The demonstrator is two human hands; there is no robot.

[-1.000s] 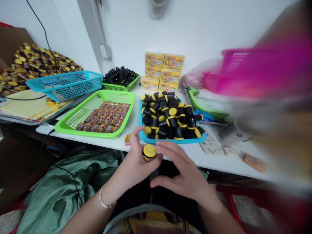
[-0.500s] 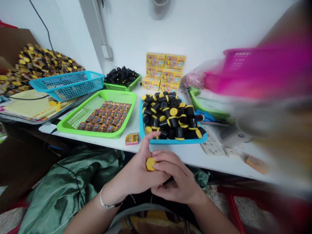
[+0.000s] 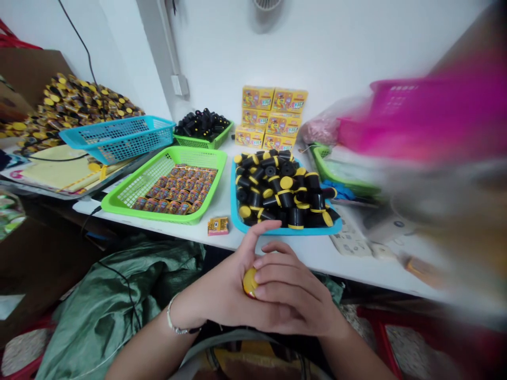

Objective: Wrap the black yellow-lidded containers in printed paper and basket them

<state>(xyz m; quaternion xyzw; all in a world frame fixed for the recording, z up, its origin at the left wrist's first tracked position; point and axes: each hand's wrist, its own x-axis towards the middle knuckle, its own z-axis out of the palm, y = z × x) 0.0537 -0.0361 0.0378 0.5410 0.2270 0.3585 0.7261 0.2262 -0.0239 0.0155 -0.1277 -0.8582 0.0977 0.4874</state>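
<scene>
A small canister with a round yellow cap sits between my two hands, close to my body and in front of the table edge. My left hand is wrapped round it, thumb raised. The fingers of my right hand lie over the cap and across my left fingers. Most of the canister's body is hidden. Just beyond my hands stands a blue basket heaped with black canisters with yellow caps. A small yellow and pink packet lies left of that basket.
On the left, a green basket holds rows of wrapped canisters. Behind it are a blue basket and a green basket of black parts. Yellow boxes are stacked against the wall. A blurred pink basket fills the right side.
My right hand has slid further over the canister's cap, its fingers now flatter across my left hand. The cap looks more tilted. The whole view has shifted slightly.
</scene>
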